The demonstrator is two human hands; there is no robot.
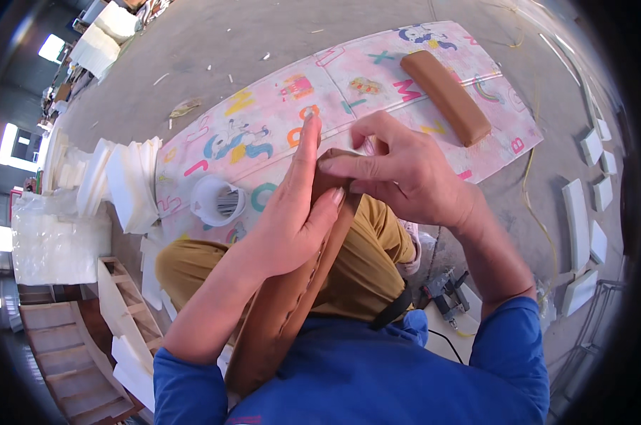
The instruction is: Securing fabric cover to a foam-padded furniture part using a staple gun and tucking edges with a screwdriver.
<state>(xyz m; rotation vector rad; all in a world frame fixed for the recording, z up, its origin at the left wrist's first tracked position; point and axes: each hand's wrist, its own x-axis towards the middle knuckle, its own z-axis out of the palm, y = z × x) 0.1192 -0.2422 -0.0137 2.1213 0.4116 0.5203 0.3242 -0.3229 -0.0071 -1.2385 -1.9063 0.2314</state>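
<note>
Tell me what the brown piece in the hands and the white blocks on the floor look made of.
Brown piece: likely leather or faux leather over padding, matte and smooth, with a stitched seam along it. White blocks: apparently foam, with a soft matte surface and cut edges.

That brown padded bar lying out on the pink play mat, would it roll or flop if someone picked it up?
The brown padded bar looks flattish with rounded edges and lies flat on the pink mat, so it probably would not roll. It lies straight, which hints at a stiff core, and its covering looks smooth, perhaps slightly slippery. White foam pieces nearby suggest foam padding, so it is likely light.
</note>
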